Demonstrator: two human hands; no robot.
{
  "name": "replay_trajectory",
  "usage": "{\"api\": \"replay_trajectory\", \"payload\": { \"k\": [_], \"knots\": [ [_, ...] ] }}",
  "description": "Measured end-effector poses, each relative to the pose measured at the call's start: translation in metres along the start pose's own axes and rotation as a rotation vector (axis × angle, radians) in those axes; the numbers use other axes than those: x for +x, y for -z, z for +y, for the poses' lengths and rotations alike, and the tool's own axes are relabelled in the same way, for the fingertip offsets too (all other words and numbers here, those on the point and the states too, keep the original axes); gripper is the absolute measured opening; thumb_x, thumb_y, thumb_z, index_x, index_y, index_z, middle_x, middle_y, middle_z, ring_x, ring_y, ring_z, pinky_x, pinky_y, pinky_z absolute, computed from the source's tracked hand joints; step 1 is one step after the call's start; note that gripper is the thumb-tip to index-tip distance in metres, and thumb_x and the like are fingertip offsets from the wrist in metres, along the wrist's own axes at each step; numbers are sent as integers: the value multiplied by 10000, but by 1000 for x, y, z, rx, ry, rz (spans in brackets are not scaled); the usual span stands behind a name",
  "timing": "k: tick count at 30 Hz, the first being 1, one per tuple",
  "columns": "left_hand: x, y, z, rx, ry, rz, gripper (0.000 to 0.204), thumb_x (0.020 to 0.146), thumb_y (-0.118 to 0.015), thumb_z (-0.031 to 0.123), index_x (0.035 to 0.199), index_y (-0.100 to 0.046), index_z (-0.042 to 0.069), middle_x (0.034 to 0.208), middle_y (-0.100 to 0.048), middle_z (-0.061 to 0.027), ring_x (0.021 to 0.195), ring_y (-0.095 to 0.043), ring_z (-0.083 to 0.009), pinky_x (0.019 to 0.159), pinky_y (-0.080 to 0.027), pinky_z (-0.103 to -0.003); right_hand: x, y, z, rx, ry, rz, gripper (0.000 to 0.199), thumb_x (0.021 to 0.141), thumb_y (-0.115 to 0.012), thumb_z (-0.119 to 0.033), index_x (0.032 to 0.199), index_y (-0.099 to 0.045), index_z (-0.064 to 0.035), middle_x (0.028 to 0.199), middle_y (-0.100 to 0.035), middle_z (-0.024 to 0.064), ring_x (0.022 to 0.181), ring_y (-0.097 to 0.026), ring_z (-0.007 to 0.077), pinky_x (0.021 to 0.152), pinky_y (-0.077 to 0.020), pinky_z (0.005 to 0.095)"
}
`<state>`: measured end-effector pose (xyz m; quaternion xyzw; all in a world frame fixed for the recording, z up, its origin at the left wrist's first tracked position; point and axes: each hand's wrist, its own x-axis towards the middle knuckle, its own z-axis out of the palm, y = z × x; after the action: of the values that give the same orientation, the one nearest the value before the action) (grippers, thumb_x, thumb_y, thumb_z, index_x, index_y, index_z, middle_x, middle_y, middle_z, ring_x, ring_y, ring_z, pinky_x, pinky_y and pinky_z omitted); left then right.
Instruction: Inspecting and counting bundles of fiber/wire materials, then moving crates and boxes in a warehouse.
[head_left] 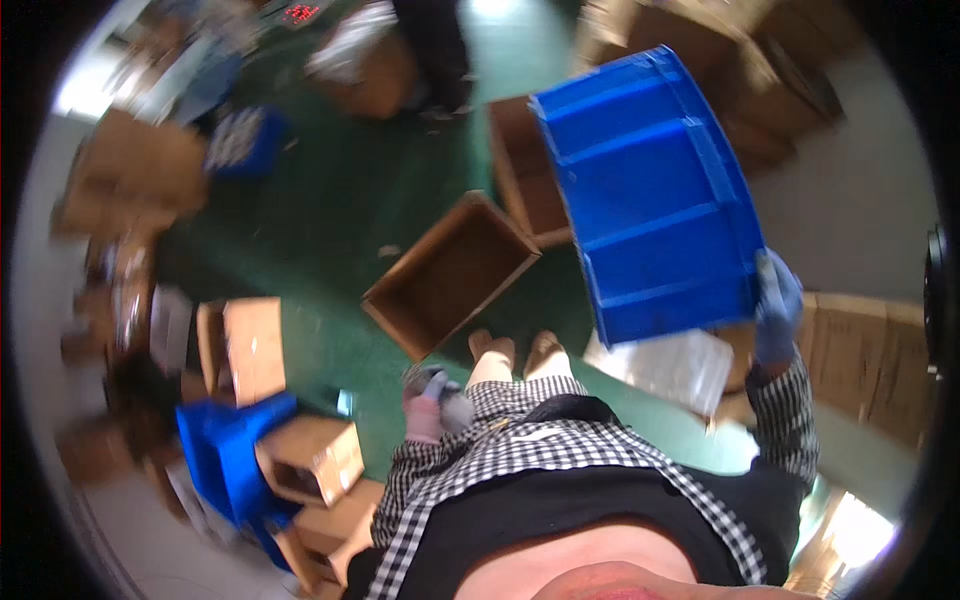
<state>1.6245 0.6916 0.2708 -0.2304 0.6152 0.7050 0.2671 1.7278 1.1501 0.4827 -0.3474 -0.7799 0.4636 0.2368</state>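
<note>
My right hand, in a pale blue-grey glove, grips the near right corner of a large blue plastic bin. Raised at the right, the bin is tilted, and ridges cross the face turned up to me. My left hand hangs by my left hip, away from the bin. It wears a grey glove with a pink cuff, and blur hides how its fingers lie. On the floor in front of my feet stands an open, empty cardboard box. Another open cardboard box is partly hidden behind the bin.
Cardboard boxes are heaped at the far right; more cartons line the right side. At the left are blue bins, a small open carton and stacked boxes. A person in dark trousers stands ahead.
</note>
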Motion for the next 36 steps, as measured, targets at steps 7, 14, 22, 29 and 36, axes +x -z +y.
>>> {"api": "replay_trajectory", "payload": {
  "k": [7, 14, 22, 29, 36],
  "knots": [
    [-4, 86, 9, -201, -164, 70, 164, 839, -710, 113, 954, -662, 6, 817, -685, -104, 739, -675, -194, 682, -563, -321, -34, -65, -65, 32, 97, -288, 307, 968, -575, -246, 999, -689, 38, 719, -630, 15, 639, -528, 63, 576, -411, 223],
    [-8, 272, 56, -213, -327, 163, 200, 838, -703, 79, 987, -607, -16, 813, -661, -111, 701, -661, -218, 655, -563, -344, -113, -238, -207, 59, 194, -375, 302, 961, -605, -297, 870, -677, -17, 702, -575, -55, 644, -467, 25, 575, -369, 203],
    [-106, 388, 294, -331, -697, -425, 237, 830, -725, 58, 1011, -586, -8, 862, -667, -114, 782, -664, -178, 683, -565, -311, -130, -383, -271, 7, 272, -514, 320, 969, -594, -279, 826, -670, -3, 656, -468, -74, 613, -400, 29, 546, -314, 220],
    [-98, 367, 413, -279, -1454, -503, 219, 842, -671, 136, 1003, -587, 14, 893, -657, -132, 829, -652, -231, 733, -549, -335, -127, -515, -326, 85, 281, -647, 436, 993, -534, -352, 699, -591, -35, 616, -459, -67, 576, -361, 42, 510, -276, 250],
    [-24, 366, 506, -216, -1705, -414, 259, 783, -664, 159, 995, -586, 32, 876, -642, -150, 813, -638, -300, 740, -524, -364, 62, -565, -244, -63, 377, -564, 433, 975, -554, -377, 814, -677, 5, 609, -518, -35, 578, -417, 67, 525, -341, 275]
  ]
}}
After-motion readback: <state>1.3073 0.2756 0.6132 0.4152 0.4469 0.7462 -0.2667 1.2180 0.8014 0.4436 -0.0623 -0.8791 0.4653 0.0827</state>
